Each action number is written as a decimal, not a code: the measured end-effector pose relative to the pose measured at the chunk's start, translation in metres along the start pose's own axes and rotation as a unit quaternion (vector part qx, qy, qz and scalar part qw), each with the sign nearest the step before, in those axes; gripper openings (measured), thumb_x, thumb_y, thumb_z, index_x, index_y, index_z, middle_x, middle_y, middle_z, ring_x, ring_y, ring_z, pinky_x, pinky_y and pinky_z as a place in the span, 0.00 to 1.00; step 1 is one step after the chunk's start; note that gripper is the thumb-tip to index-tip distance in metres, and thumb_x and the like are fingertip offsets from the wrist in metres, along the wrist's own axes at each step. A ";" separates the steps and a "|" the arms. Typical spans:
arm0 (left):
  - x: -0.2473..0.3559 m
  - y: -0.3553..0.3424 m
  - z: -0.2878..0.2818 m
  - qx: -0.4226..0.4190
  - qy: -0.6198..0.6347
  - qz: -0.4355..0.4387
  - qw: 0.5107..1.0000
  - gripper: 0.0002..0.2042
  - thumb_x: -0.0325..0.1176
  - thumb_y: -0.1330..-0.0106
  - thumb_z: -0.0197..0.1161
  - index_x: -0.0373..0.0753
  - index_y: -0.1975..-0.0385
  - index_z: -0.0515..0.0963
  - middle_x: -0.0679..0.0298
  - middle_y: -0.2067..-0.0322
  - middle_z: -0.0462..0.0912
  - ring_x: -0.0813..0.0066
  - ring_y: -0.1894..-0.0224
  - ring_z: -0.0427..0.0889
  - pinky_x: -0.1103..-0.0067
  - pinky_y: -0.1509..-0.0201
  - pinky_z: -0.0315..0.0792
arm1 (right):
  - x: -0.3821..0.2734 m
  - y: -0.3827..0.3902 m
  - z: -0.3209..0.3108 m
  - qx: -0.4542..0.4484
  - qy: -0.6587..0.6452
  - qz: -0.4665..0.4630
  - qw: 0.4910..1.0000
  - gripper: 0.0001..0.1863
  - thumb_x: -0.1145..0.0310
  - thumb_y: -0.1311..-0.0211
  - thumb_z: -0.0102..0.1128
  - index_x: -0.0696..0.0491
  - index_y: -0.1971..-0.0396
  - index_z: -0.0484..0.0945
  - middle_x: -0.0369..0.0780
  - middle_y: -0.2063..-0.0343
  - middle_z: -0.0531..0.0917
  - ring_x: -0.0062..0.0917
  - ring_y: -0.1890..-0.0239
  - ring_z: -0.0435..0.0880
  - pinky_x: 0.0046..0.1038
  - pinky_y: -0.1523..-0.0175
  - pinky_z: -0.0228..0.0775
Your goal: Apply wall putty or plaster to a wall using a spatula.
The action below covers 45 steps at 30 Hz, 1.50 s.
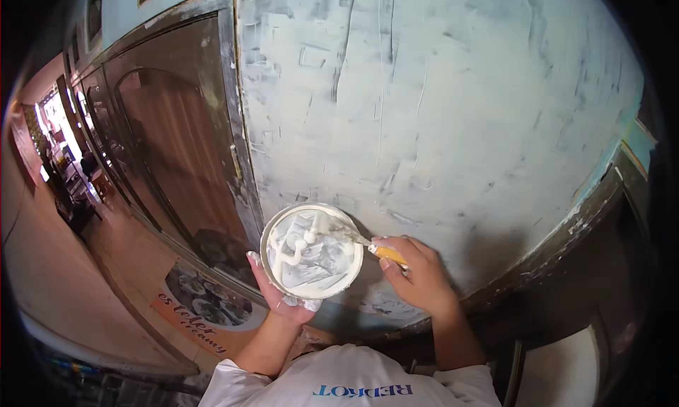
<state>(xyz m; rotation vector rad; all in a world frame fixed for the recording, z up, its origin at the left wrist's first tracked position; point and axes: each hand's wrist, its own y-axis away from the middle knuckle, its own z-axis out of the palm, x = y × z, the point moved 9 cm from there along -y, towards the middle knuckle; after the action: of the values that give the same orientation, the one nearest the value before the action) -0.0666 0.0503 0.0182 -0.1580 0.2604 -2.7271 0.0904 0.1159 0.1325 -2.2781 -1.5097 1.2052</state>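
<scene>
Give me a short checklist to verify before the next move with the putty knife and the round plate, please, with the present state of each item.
1. Left hand supports the round plate from below: ok.
2. Right hand grips the yellow handle of the putty knife: ok.
3. Knife blade reaches the white putty on the plate: ok.
4. Putty remains on the plate: ok, smeared patches show.
5. Plate is held level: cannot tell, it faces the camera.
6. Wall in front is fully smooth: not ok, ridges and scrape marks show.
</scene>
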 end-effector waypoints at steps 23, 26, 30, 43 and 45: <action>0.041 -0.025 0.046 -0.055 -0.005 -0.025 0.998 0.40 0.70 0.36 0.36 0.46 0.33 0.60 0.60 0.34 0.63 0.55 0.35 0.65 0.59 0.32 0.60 | -0.089 -0.054 -0.045 0.118 0.405 -0.219 0.880 0.30 0.77 0.56 0.64 0.39 0.48 0.76 0.41 0.60 0.72 0.35 0.67 0.74 0.34 0.61 0.70; 0.047 -0.024 0.048 -0.080 0.031 -0.029 0.996 0.40 0.70 0.36 0.36 0.45 0.33 0.60 0.60 0.34 0.63 0.55 0.35 0.64 0.58 0.32 0.59 | -0.109 -0.078 -0.067 0.161 0.485 -0.226 0.830 0.28 0.77 0.53 0.63 0.37 0.49 0.76 0.40 0.59 0.71 0.33 0.65 0.72 0.33 0.60 0.66; 0.043 -0.031 0.039 -0.072 0.018 -0.053 0.996 0.41 0.71 0.37 0.36 0.46 0.33 0.59 0.59 0.34 0.62 0.54 0.34 0.63 0.56 0.32 0.59 | -0.114 -0.099 -0.083 0.176 0.559 -0.215 0.781 0.26 0.76 0.50 0.61 0.37 0.50 0.77 0.39 0.59 0.71 0.31 0.63 0.71 0.32 0.58 0.62; 0.053 -0.036 -0.019 -0.029 -0.082 -0.090 0.992 0.40 0.70 0.35 0.30 0.46 0.31 0.56 0.59 0.32 0.58 0.55 0.33 0.60 0.57 0.31 0.56 | -0.117 -0.112 -0.098 0.162 0.607 -0.187 0.756 0.24 0.74 0.47 0.63 0.36 0.50 0.77 0.39 0.58 0.71 0.33 0.60 0.72 0.33 0.56 0.60; 0.054 -0.033 -0.010 -0.025 -0.053 -0.105 0.993 0.41 0.70 0.36 0.30 0.47 0.31 0.56 0.60 0.32 0.58 0.55 0.33 0.60 0.57 0.31 0.56 | -0.115 -0.108 -0.103 0.159 0.608 -0.183 0.756 0.23 0.73 0.46 0.62 0.36 0.50 0.77 0.38 0.58 0.71 0.32 0.60 0.72 0.33 0.56 0.60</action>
<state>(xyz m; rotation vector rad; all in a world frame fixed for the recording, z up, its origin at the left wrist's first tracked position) -0.1298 0.0601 0.0186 -0.3623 0.2972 -2.9101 0.0661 0.1023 0.3184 -1.6847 -0.9645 -0.2187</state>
